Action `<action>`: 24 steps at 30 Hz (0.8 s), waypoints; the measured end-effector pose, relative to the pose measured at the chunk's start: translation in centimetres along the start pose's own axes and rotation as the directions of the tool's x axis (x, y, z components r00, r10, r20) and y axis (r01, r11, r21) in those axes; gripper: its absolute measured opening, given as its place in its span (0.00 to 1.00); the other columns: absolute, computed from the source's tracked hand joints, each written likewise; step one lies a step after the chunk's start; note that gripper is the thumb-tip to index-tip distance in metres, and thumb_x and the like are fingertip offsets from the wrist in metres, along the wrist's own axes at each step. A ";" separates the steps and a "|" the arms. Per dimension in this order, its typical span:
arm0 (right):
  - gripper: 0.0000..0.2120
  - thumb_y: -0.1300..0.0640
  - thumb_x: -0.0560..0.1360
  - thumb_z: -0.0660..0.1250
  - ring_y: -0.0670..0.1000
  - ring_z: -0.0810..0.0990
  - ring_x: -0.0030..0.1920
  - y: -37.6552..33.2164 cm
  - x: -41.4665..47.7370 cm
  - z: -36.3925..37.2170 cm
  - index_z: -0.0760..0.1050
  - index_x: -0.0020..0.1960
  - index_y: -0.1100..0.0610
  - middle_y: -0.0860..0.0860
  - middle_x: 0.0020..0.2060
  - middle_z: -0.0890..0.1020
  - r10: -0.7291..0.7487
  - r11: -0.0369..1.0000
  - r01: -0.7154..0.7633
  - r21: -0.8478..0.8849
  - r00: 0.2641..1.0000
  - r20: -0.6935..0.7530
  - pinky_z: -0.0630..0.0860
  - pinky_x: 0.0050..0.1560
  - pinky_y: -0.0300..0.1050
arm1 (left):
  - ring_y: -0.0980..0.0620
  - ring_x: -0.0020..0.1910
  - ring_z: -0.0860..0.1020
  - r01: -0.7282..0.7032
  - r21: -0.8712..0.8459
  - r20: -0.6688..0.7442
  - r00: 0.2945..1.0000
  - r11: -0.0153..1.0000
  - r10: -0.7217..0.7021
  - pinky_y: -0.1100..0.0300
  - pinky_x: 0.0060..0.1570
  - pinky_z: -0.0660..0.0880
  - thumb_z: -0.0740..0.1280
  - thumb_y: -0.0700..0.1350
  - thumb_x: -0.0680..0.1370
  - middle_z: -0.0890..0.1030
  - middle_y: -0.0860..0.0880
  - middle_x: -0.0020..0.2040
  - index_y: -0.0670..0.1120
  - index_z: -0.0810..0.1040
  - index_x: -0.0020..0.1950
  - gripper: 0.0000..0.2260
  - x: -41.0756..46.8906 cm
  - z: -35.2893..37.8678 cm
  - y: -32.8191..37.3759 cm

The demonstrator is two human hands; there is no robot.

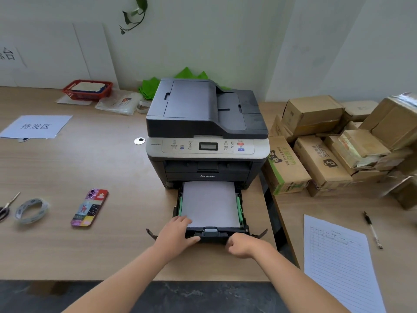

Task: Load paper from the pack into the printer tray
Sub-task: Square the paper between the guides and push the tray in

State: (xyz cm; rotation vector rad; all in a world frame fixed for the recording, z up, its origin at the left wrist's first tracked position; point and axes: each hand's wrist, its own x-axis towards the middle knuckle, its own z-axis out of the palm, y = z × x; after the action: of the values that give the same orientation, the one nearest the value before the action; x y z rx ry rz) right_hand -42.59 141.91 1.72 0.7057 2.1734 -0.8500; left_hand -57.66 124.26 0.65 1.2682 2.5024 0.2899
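On a wooden desk [90, 159] against a pale wall, a dark grey printer [206, 132] sits with its paper tray [216, 234] pulled partway out toward the camera, a flat stack of white paper [209, 203] lying inside between green side guides. A person's left hand [177, 231] rests at the tray's near left corner, fingers spread loosely over the edge of the paper and thumb against the tray front, not clenched around anything. The right hand [240, 245] is curled into a loose fist just at the tray's near right front edge; whether its fingers grip the tray lip or only press against it cannot be told from this angle. No paper pack can be made out on the desk. To the left of the printer lie a phone in a patchwork-patterned case [89, 207], a roll of clear tape [31, 211], scissors [6, 207] at the frame's edge, and a white sheet with printed characters [36, 127]; a red basket [88, 89] stands farther back near the wall. To the right, on an adjoining desk, cardboard boxes [327, 143] are piled beside the printer, with a lined form [338, 263] and a pen [372, 230] nearer the camera
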 end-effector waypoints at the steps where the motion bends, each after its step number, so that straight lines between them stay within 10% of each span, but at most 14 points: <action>1: 0.20 0.60 0.76 0.57 0.55 0.77 0.64 0.8 0.2 0.1 0.76 0.66 0.58 0.54 0.65 0.78 0.010 1.000 -0.010 -0.015 1.000 -0.010 0.73 0.66 0.47 | 0.50 0.67 0.72 -0.097 -0.040 -0.116 0.989 0.994 0.092 0.55 0.65 0.74 0.64 0.59 0.76 0.77 0.50 0.66 0.47 0.77 0.64 0.22 -0.5 -0.1 0.1; 3: 0.20 0.60 0.76 0.57 0.54 0.78 0.63 1.9 0.6 0.4 0.78 0.64 0.58 0.54 0.64 0.80 0.012 1.000 -0.012 -0.002 0.999 -0.036 0.73 0.65 0.47 | 0.54 0.51 0.78 -0.220 -0.157 -0.254 0.951 0.963 0.175 0.58 0.50 0.79 0.61 0.55 0.78 0.80 0.54 0.51 0.48 0.81 0.50 0.14 -1.5 -0.3 0.3; 6: 0.15 0.61 0.76 0.57 0.55 0.80 0.52 2.0 0.8 0.7 0.82 0.53 0.60 0.55 0.50 0.83 0.022 0.999 -0.018 0.042 0.994 -0.105 0.77 0.54 0.45 | 0.51 0.36 0.78 -0.150 -0.260 0.098 0.979 0.954 0.181 0.56 0.40 0.75 0.57 0.55 0.79 0.81 0.50 0.39 0.46 0.80 0.40 0.18 -2.1 -0.3 0.4; 11: 0.19 0.60 0.76 0.58 0.48 0.69 0.30 1.5 0.8 0.4 0.65 0.27 0.51 0.47 0.28 0.69 0.030 0.999 -0.025 0.023 0.978 -0.208 0.66 0.32 0.41 | 0.51 0.58 0.80 -0.017 -0.106 0.295 0.954 0.994 0.047 0.55 0.59 0.76 0.57 0.52 0.79 0.82 0.52 0.61 0.50 0.78 0.63 0.17 -0.6 0.9 0.2; 18: 0.18 0.61 0.76 0.57 0.54 0.81 0.56 0.7 2.5 -3.2 0.82 0.57 0.55 0.53 0.58 0.83 0.020 0.994 0.020 0.107 0.934 -0.357 0.78 0.58 0.49 | 0.48 0.65 0.73 0.090 -0.048 0.189 0.979 0.995 -0.079 0.56 0.65 0.70 0.58 0.48 0.78 0.78 0.48 0.65 0.46 0.72 0.68 0.19 3.3 0.8 0.0; 24: 0.15 0.55 0.81 0.58 0.57 0.82 0.53 0.4 5.7 -5.6 0.80 0.59 0.59 0.57 0.55 0.83 0.061 0.985 0.006 0.172 0.920 -0.386 0.78 0.57 0.50 | 0.46 0.67 0.69 0.132 -0.012 0.193 0.973 0.991 -0.127 0.54 0.66 0.68 0.61 0.46 0.77 0.74 0.46 0.67 0.45 0.68 0.70 0.21 7.1 0.3 0.4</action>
State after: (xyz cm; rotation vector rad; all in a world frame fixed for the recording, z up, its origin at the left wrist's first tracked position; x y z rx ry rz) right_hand -48.06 147.60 0.36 1.0665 2.4515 -0.9524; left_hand -61.18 130.24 -0.82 1.0627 2.3951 0.1578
